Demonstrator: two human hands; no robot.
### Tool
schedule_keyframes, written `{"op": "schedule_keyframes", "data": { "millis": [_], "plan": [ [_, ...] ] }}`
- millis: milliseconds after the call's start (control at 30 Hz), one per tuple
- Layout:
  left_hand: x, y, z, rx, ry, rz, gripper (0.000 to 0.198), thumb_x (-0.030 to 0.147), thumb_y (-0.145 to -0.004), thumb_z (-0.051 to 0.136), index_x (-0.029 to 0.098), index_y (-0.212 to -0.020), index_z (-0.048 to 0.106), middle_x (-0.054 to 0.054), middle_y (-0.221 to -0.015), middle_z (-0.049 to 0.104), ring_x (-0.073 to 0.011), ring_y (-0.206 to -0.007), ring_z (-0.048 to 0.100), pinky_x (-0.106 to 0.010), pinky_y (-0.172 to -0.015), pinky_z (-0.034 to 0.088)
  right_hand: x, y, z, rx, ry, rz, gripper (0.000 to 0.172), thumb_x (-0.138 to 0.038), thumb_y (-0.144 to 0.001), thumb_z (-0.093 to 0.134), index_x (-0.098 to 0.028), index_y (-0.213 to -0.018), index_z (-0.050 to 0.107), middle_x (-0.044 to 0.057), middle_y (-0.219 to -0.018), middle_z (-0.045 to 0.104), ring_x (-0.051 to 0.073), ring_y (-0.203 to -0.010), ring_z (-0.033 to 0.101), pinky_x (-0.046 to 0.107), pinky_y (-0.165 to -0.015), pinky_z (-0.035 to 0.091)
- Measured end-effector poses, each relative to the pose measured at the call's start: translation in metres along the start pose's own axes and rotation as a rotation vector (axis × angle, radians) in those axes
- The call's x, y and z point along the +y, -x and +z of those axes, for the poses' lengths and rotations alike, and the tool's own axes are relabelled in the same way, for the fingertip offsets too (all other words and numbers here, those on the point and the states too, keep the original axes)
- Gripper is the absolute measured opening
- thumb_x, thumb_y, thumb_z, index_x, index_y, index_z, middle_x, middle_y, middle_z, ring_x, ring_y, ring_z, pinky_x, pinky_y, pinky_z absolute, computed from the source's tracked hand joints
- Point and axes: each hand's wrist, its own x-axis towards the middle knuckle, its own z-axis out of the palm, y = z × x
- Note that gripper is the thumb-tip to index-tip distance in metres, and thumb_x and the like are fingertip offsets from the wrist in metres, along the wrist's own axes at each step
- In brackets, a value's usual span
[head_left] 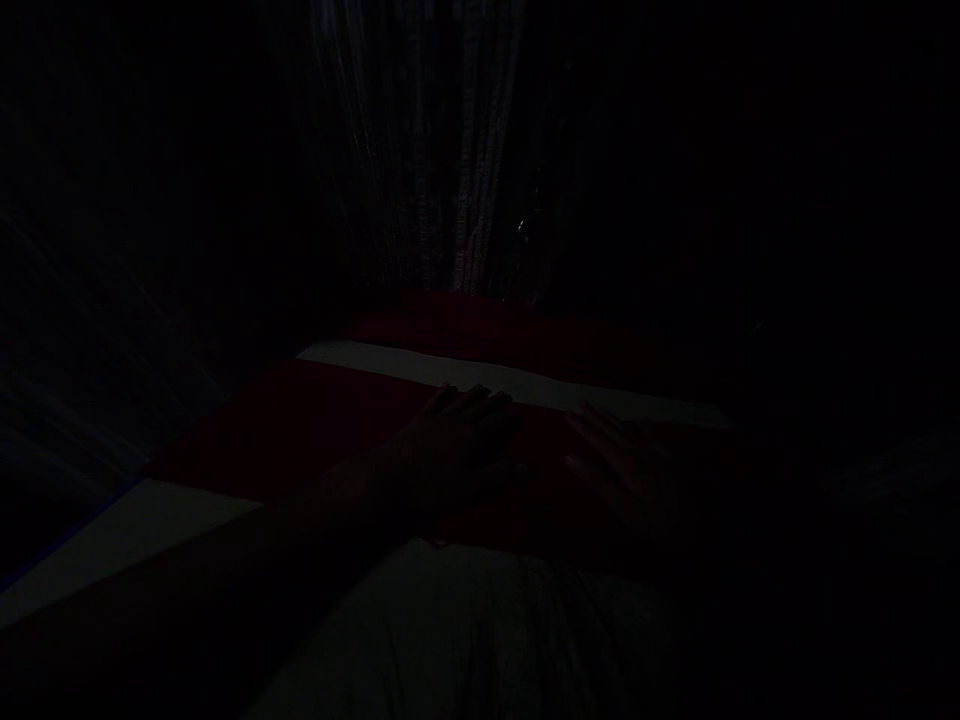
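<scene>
The view is very dark. A cloth (337,400) with wide dark red and pale bands lies spread out under both hands. My left hand (457,440) rests palm down on a red band, fingers stretched toward the pale stripe (525,385), thumb out to the right. To its right, my right hand (626,465) is also flat on the red band, its fingers spread and pointing up and left. Neither hand shows anything in its grip. Deep shadow hides my right wrist and forearm.
Beyond the cloth's far side stands a dim surface with upright streaks (472,150), perhaps hanging material. A small bright glint (521,225) shows near it. A blue edge (82,525) runs along the cloth's left side. The right side is almost black.
</scene>
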Motion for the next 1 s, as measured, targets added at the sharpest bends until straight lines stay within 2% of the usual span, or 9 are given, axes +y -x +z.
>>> {"op": "schedule_keyframes", "data": {
  "millis": [133, 233, 333, 500, 767, 900, 1000],
  "plan": [
    [-0.003, 0.0, 0.004, 0.025, -0.009, 0.006, 0.085, 0.081, -0.102, 0.029, 0.028, -0.169, 0.027, -0.002, -0.177, 0.013, -0.0312, -0.166, 0.009, -0.067, -0.133, 0.008, -0.015, -0.004, -0.005, 0.024, 0.015, 0.007, 0.087, -0.077, -0.109, 0.006, -0.02, -0.161, 0.046, 0.004, -0.167, 0.032, 0.029, -0.156, 0.034, 0.074, -0.124, 0.029],
    [-0.007, -0.001, 0.009, 0.047, -0.011, 0.016, 0.09, 0.085, -0.099, 0.022, 0.028, -0.169, 0.029, -0.003, -0.177, 0.015, -0.0325, -0.166, 0.009, -0.068, -0.132, 0.008, -0.023, -0.005, -0.007, -0.051, 0.0, -0.009, 0.089, -0.078, -0.108, 0.008, -0.018, -0.163, 0.044, 0.004, -0.168, 0.03, 0.029, -0.157, 0.031, 0.072, -0.126, 0.027],
    [-0.01, -0.002, 0.011, 0.058, -0.002, 0.029, 0.094, 0.087, -0.097, 0.019, 0.028, -0.169, 0.029, -0.005, -0.177, 0.016, -0.0337, -0.166, 0.011, -0.07, -0.132, 0.009, -0.024, -0.004, -0.007, -0.131, -0.029, -0.008, 0.087, -0.078, -0.108, 0.013, -0.018, -0.164, 0.043, 0.006, -0.169, 0.028, 0.029, -0.158, 0.029, 0.07, -0.128, 0.027],
    [-0.007, -0.002, 0.009, 0.043, -0.013, 0.02, 0.09, 0.084, -0.099, 0.022, 0.028, -0.169, 0.027, -0.004, -0.177, 0.015, -0.0329, -0.166, 0.01, -0.069, -0.132, 0.008, -0.02, -0.003, -0.006, -0.109, -0.045, -0.013, 0.084, -0.076, -0.109, 0.016, -0.019, -0.164, 0.044, 0.007, -0.169, 0.028, 0.03, -0.158, 0.029, 0.069, -0.128, 0.025],
    [-0.002, -0.001, 0.003, -0.008, -0.018, -0.018, 0.082, 0.078, -0.103, 0.031, 0.029, -0.169, 0.025, -0.001, -0.177, 0.011, -0.0298, -0.166, 0.006, -0.065, -0.133, 0.006, -0.015, -0.001, 0.002, -0.087, -0.002, -0.011, 0.089, -0.083, -0.105, 0.006, -0.026, -0.164, 0.041, -0.005, -0.17, 0.024, 0.02, -0.159, 0.026, 0.065, -0.13, 0.028],
    [-0.004, -0.001, 0.006, 0.028, -0.049, 0.003, 0.082, 0.078, -0.104, 0.03, 0.03, -0.169, 0.027, -0.001, -0.177, 0.013, -0.0306, -0.166, 0.008, -0.064, -0.134, 0.008, -0.019, -0.002, -0.001, -0.097, -0.007, 0.022, 0.093, -0.086, -0.103, 0.004, -0.027, -0.166, 0.039, -0.007, -0.17, 0.022, 0.02, -0.16, 0.024, 0.063, -0.132, 0.025],
    [-0.006, -0.001, 0.007, 0.011, -0.046, -0.002, 0.083, 0.079, -0.103, 0.026, 0.03, -0.17, 0.024, 0.0, -0.177, 0.012, -0.0306, -0.166, 0.007, -0.064, -0.134, 0.008, -0.023, -0.005, -0.005, -0.113, -0.017, 0.049, 0.096, -0.087, -0.101, 0.0, -0.027, -0.167, 0.037, -0.009, -0.171, 0.018, 0.017, -0.161, 0.021, 0.06, -0.133, 0.023]
  ]
}}
